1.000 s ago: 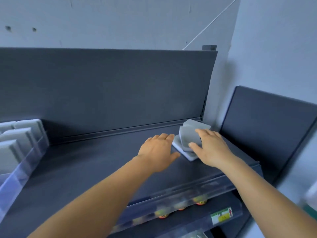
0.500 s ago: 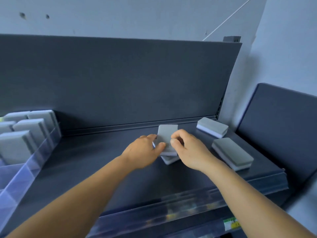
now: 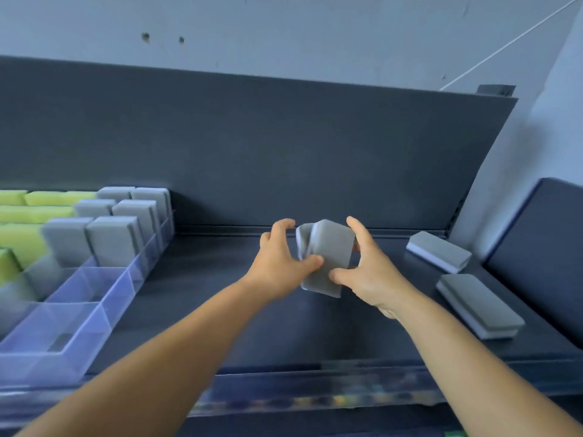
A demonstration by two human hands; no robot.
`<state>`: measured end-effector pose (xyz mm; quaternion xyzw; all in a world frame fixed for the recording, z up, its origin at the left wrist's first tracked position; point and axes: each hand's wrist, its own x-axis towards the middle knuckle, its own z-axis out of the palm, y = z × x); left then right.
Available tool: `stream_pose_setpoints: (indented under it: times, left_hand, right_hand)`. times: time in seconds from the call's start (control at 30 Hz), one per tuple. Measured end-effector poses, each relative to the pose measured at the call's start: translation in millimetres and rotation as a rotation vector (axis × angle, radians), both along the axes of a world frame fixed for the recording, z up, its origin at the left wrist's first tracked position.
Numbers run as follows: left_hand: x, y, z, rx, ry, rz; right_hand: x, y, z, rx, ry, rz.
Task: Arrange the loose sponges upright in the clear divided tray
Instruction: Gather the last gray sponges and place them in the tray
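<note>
With both hands, left [image 3: 285, 263] and right [image 3: 369, 272], closed on two sponges [image 3: 328, 260] above mid-shelf, we keep them squared, carry left, and stand them in an empty tray [image 3: 79, 313] compartment.

Both hands hold grey sponges [image 3: 328, 258] raised above the dark shelf [image 3: 220, 294]: left hand [image 3: 284, 263] on their left edge, right hand [image 3: 367, 272] on their right. Left of the grip, the clear divided tray [image 3: 91, 298] holds upright grey and green sponges [image 3: 113, 238]. Right of the grip, two loose sponges [image 3: 479, 305] lie flat.
</note>
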<state>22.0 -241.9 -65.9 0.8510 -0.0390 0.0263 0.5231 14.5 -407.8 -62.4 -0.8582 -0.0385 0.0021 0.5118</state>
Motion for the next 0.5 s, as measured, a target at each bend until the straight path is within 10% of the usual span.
stream_pose_setpoints:
  times: [0.5]
  left_hand:
    - [-34.6,105.0,33.1,-0.022,-0.166,0.057]
  right_hand:
    - [-35.9,85.4,36.7,0.056,-0.158,0.222]
